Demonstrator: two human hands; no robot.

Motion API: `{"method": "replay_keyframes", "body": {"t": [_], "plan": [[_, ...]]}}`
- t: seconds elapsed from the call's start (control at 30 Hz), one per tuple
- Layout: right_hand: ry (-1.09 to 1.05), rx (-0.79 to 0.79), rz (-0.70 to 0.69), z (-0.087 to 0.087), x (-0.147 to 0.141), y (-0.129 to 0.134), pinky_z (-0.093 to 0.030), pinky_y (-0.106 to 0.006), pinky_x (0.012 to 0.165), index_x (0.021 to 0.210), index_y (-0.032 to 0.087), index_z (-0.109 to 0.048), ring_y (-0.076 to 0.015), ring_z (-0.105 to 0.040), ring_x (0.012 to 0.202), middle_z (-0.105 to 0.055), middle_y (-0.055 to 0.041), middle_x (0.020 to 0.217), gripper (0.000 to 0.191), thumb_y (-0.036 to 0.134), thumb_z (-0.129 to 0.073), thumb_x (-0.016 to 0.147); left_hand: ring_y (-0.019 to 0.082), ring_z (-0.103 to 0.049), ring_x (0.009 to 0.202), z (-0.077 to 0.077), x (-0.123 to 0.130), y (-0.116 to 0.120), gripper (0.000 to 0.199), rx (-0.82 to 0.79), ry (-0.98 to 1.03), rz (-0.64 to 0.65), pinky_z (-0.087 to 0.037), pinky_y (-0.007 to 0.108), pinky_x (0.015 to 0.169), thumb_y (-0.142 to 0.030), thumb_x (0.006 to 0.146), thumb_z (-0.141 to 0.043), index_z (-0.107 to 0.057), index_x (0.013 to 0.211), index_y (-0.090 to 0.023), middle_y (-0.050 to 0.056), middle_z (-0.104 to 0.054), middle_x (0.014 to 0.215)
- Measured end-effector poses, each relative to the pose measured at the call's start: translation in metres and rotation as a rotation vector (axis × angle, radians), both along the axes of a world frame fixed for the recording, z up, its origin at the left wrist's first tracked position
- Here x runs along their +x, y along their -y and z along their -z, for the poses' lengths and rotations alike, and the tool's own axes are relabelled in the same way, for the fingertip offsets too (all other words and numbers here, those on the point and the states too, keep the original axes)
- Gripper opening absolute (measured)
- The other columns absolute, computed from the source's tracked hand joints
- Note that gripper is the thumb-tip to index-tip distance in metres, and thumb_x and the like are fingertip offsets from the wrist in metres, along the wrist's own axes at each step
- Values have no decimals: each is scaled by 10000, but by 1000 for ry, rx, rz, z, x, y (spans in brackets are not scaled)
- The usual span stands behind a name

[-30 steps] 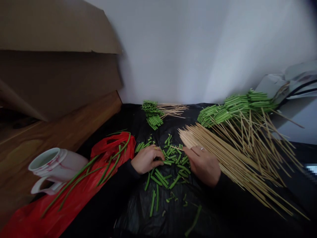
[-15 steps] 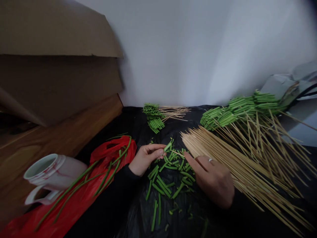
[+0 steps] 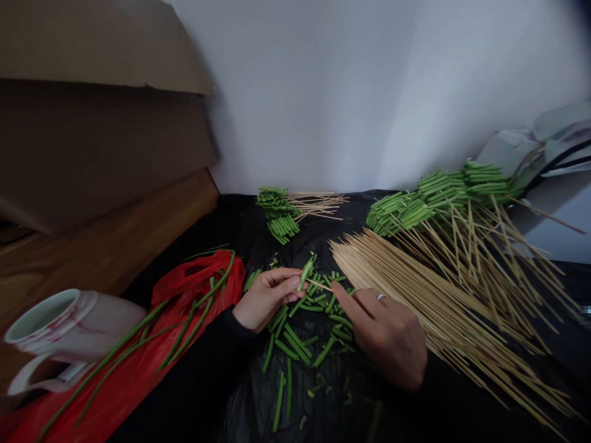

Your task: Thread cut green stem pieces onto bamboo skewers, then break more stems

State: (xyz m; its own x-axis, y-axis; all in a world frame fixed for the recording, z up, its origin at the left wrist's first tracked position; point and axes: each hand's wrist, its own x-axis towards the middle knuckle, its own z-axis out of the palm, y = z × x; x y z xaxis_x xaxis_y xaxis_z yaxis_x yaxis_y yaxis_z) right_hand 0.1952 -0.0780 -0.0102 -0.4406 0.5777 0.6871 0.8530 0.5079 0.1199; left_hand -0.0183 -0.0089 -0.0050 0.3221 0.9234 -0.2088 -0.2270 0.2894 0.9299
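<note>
Between the thumb and fingers of my left hand [image 3: 269,298] is a short bunch of cut green stem pieces [image 3: 306,272], like garlic scapes. My right hand [image 3: 385,332], with a ring on one finger, grips a thin bamboo skewer [image 3: 320,285]. Its far end meets the green pieces at my left fingertips; how deep it goes in I cannot tell. Under and around both hands lie many loose cut stem pieces [image 3: 295,344] on a black plastic sheet [image 3: 258,406].
A pile of bare skewers [image 3: 415,295] lies at the right, with loaded skewers [image 3: 415,203] behind. More loaded skewers [image 3: 281,215] lie near the wall. Long stems rest on a red bag [image 3: 198,301] at left, beside a mug [image 3: 87,320] and a cardboard box [image 3: 106,135].
The whole view has shifted, so things sit slightly further left. Both hands keep their holds, skewer still against the green pieces, which now stand a little more upright.
</note>
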Motion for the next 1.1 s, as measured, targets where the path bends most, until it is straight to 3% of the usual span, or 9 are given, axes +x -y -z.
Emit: {"method": "replay_keyframes", "body": {"t": [0.47,1.1], "plan": [[4,6,29,0,0,1,-261,-313,561,1238,124,-586,-136,-439,623,-547,-24,720,358,110,-460,903,86,-653,639,-1,0,1,308,-49,15,-6,-506,172,642,-287,605,-842,-748,864,-150,34,-727,772],[41,-13,40,0,-4,5,-261,-316,535,1210,100,-602,-137,-422,584,-562,-33,718,372,69,-448,873,93,-612,621,3,0,2,244,48,-106,-15,-463,206,628,-285,619,-828,-768,806,-141,52,-725,730]]}}
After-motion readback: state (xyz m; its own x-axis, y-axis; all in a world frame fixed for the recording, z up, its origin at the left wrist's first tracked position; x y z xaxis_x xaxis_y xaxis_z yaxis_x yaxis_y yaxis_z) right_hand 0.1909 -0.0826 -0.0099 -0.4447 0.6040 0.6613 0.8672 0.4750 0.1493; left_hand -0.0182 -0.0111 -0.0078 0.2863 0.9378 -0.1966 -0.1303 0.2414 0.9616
